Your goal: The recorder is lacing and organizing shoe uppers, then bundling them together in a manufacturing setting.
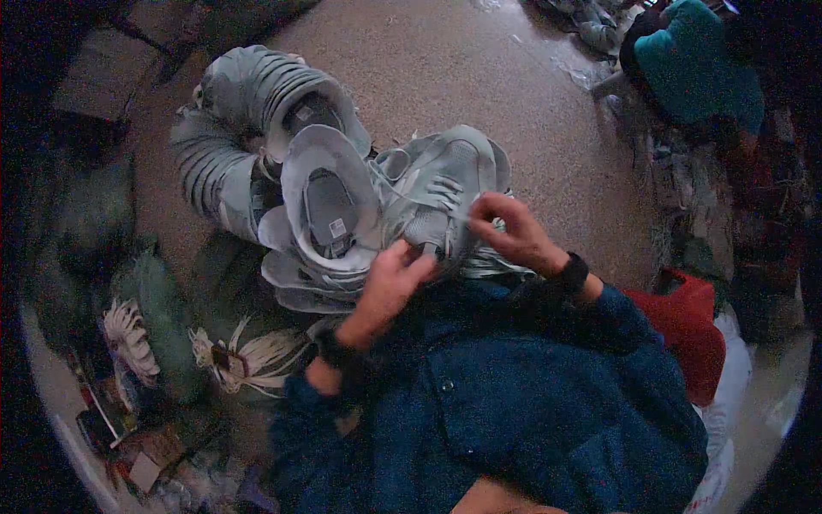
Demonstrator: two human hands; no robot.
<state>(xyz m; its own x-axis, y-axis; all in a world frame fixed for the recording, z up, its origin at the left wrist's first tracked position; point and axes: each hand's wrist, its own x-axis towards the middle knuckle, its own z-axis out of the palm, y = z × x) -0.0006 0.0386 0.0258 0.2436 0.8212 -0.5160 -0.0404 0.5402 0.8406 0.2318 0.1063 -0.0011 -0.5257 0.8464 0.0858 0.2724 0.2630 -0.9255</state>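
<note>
A pale grey sneaker upper (454, 171) lies in front of me, toe pointing away, with loose light laces (438, 194) across its front. At its near end, by the tongue, my left hand (392, 287) is closed on the upper. Over its right side my right hand (518, 236) is curled in a pinch, and a pale lace appears to run to the fingertips. The pinch itself is slightly blurred. To the left of this upper, more grey uppers (325, 141) are nested in a stack with their openings facing me.
Long curved stacks of nested uppers (205, 163) lie at the far left. Bundles of cream laces (257, 355) sit at the near left beside green sacks (167, 325). A red object (685, 325) is at my right. A person in a teal top (702, 64) is at the far right.
</note>
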